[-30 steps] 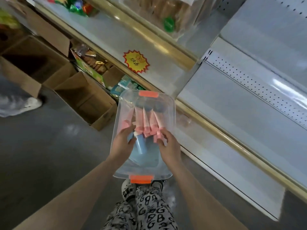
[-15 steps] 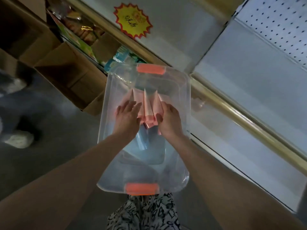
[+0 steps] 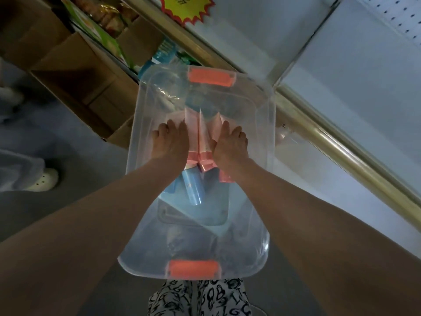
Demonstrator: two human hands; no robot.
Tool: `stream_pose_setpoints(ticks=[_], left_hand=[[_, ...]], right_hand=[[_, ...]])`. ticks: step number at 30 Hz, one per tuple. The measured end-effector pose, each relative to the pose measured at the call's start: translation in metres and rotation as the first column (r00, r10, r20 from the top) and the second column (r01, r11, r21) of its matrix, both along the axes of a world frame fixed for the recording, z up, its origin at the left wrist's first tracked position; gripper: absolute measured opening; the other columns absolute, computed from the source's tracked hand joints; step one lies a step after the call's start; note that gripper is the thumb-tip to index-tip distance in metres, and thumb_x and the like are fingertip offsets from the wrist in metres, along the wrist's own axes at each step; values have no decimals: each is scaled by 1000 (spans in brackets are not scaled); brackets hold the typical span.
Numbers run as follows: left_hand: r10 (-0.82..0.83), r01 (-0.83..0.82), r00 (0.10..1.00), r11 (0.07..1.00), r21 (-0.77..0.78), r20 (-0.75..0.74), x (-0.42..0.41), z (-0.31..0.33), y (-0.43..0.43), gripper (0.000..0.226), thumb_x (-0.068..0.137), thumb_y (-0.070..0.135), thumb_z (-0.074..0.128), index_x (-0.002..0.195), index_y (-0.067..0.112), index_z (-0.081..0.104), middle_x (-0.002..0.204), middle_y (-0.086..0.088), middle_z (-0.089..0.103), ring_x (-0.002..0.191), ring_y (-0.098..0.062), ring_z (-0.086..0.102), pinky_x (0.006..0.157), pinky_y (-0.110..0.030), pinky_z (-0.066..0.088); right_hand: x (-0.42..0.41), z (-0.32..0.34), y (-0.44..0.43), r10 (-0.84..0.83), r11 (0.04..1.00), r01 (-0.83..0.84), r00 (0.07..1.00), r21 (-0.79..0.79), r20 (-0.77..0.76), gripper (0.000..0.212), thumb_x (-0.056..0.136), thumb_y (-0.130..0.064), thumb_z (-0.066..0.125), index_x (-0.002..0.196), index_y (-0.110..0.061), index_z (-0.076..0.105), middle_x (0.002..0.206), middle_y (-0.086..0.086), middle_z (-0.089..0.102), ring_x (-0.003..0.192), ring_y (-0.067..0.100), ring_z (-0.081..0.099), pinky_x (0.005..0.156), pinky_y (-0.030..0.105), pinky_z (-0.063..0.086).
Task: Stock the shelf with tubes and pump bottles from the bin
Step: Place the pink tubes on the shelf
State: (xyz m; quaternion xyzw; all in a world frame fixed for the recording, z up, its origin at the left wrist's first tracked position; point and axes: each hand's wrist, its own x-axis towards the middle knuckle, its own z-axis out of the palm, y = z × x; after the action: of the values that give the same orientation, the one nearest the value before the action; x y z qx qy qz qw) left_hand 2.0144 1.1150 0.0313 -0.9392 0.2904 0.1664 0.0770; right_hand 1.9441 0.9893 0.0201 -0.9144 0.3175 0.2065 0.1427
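Step in hand looked like lifting a whole bunch of tubes out in one go. Left hand [image 3: 169, 142] and right hand [image 3: 230, 144] flanked the pink plastic tubes [image 3: 200, 133] inside the clear plastic bin with orange handles [image 3: 262, 124]. Caps pointed toward the person and the crimped ends fanned away.

Grip on each side: fingers curved over the outer tubes, squeezing the bunch between the palms. Thumbs were hidden.

My read: the middle tubes were held by side pressure only, so they were the likeliest to slip. The sound move was thumbs under the cap end, an even squeeze without crushing, and a straight lift clear of the bin wall. Only then swing right to the white metal shelf [image 3: 353, 106] behind the brass-coloured rail [image 3: 330, 151].

A blue cylindrical tube [image 3: 192, 188] lay just under the caps, apparently touching them. It could snag or get dragged up.
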Motion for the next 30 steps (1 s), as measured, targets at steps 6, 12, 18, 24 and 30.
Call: stream_pose_setpoints(ticks=[6, 12, 18, 24, 30], left_hand=[[-41, 39, 999, 996, -80, -24, -5, -13, 9, 62, 91, 13, 44, 147, 6, 18, 144, -23, 28, 124, -43, 38, 96, -46, 43], [-3, -3, 998, 996, -91, -61, -5, -17, 8, 67, 93, 10, 47, 149, 4, 10, 148, -25, 22, 116, -43, 45, 94, -47, 46], [104, -124, 988, 973, -192, -113, -17, -5, 5, 75, 92, 11, 50, 150, 0, 3, 140, -25, 34, 107, -36, 49, 96, -40, 38], [292, -385, 916, 835, -392, -277, -29, 9, 8, 55, 98, 21, 45, 145, 3, 24, 117, -21, 58, 102, -37, 57, 84, -41, 42], [458, -637, 747, 702, -319, -483, -37, 34, 13, 36, 100, 33, 44, 126, 8, 44, 102, -12, 59, 89, -29, 56, 74, -37, 44]], right_hand=[[5, 0, -11, 57, 997, -59, 997, 42, 46, 66, 101, -41, 34, 154, -9, 11, 141, 25, 35, 122, 42, 43, 104, 46, 33], [5, 6, -11, -4, 993, -10, 993, 118, 116, 68, 100, -32, 43, 155, -14, 7, 131, 22, 47, 112, 39, 50, 94, 44, 38], [-6, 13, -1, -133, 984, 116, 984, 136, 122, 70, 99, -34, 46, 153, -9, 9, 135, 21, 46, 115, 37, 49, 94, 42, 37], [-14, 32, 2, -299, 908, 280, 954, 311, 16, 81, 92, -28, 62, 152, -18, 9, 126, 19, 54, 112, 37, 55, 83, 36, 39], [-28, 56, 0, -523, 735, 499, 848, 459, -86, 60, 82, -42, 73, 125, -6, 50, 125, 10, 61, 108, 29, 62, 76, 28, 45]])
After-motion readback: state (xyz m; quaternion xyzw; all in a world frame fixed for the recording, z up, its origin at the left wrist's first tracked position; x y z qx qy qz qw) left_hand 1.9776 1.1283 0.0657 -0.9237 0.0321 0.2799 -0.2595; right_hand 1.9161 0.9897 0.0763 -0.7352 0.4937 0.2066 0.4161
